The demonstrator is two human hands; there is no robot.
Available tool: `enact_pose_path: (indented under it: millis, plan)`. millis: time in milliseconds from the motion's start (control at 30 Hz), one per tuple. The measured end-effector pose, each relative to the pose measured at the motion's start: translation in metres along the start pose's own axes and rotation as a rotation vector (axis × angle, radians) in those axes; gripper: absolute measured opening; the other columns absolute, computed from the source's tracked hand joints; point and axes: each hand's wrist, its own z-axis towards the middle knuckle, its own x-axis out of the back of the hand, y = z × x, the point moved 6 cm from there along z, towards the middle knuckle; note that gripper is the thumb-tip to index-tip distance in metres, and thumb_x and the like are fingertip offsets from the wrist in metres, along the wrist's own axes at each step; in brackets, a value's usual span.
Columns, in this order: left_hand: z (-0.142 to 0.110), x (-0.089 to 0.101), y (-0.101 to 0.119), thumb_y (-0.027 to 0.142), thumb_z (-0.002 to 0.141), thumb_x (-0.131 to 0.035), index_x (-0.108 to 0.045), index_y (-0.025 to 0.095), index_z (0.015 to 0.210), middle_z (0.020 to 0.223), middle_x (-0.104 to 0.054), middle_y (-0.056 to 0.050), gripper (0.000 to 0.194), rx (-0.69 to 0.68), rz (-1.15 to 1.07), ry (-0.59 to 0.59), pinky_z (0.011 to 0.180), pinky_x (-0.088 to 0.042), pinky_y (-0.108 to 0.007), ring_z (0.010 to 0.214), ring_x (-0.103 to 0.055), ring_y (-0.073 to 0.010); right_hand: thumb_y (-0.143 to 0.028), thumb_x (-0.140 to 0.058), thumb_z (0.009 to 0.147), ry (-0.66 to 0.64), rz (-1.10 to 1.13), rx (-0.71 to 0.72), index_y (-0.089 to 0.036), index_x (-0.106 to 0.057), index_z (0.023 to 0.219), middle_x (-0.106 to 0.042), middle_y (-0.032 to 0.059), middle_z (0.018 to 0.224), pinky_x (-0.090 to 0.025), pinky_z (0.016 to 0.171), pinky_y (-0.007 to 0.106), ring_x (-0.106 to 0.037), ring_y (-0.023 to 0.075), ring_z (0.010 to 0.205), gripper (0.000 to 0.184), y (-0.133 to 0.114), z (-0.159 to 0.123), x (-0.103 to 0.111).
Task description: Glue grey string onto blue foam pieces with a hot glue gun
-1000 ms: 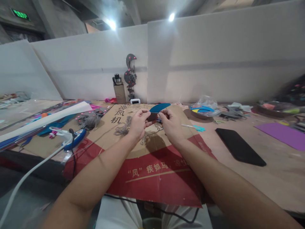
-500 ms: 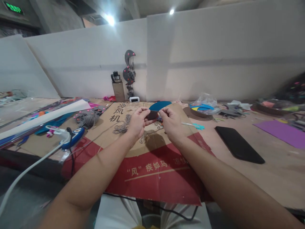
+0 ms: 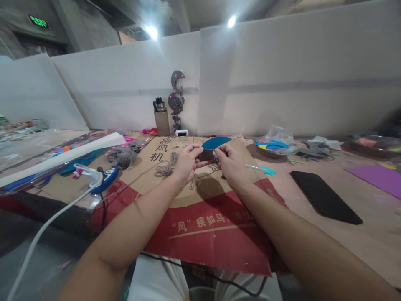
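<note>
My left hand (image 3: 187, 163) and my right hand (image 3: 230, 164) are both raised over a flattened cardboard sheet (image 3: 200, 217). Together they pinch a blue curved foam piece (image 3: 216, 142) by its lower edge, fingers closed on it from either side. A dark part of the piece sits between my fingertips. Loose grey twine (image 3: 166, 168) lies on the cardboard just under and left of my hands.
A glue gun (image 3: 105, 179) with a white cable lies at the left. A bottle (image 3: 161, 118) and a grey hanging ornament (image 3: 176, 99) stand by the white partition. A black phone (image 3: 325, 199), a purple sheet (image 3: 377, 175) and a tray of foam shapes (image 3: 272, 146) are at the right.
My hands stay pinched on the blue piece. The view shifts slightly; the piece tilts a little between my fingers.
</note>
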Motion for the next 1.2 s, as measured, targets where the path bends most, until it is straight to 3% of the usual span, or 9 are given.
enact_pose_path:
  millis: [333,633,900,1200]
  plan:
    - [0.003,0.006,0.0,0.022,0.075,-0.064,-0.051,0.018,0.079,0.071,-0.063,0.0,0.014,-0.004,0.077,0.073,0.071,-0.058,-0.036,0.065,-0.066,-0.0136,-0.041,-0.054,0.077,-0.045,0.035,-0.031,-0.023,-0.053,0.073,-0.049,-0.0021,0.061,-0.033,0.051,0.027,-0.045,0.0133,0.057,0.018,0.006,0.002,-0.004]
    - [0.003,0.006,0.014,0.026,0.077,-0.064,-0.057,0.018,0.077,0.07,-0.063,-0.001,0.011,-0.235,0.296,0.065,0.066,-0.056,-0.028,0.066,-0.062,-0.0127,-0.035,-0.066,0.068,-0.113,0.25,-0.099,-0.022,-0.053,0.083,-0.055,-0.002,0.071,-0.036,0.049,0.026,-0.045,0.0103,0.054,0.024,0.01,0.001,-0.016]
    - [0.003,0.004,0.009,0.027,0.076,-0.065,-0.055,0.018,0.078,0.072,-0.063,-0.001,0.014,-0.156,0.229,0.039,0.069,-0.057,-0.033,0.068,-0.065,-0.0147,-0.038,-0.059,0.075,0.02,0.003,-0.054,-0.018,-0.061,0.077,-0.058,0.0011,0.066,-0.035,0.054,0.027,-0.048,0.0135,0.06,0.02,0.005,0.004,0.001]
    - [-0.001,0.001,0.007,0.021,0.076,-0.062,-0.051,0.018,0.078,0.072,-0.064,-0.002,0.011,-0.044,0.117,0.05,0.073,-0.059,-0.038,0.069,-0.068,-0.016,-0.04,-0.057,0.08,0.029,-0.083,0.013,-0.02,-0.057,0.071,-0.052,-0.0011,0.059,-0.035,0.055,0.028,-0.047,0.0143,0.058,0.021,-0.008,-0.001,0.003]
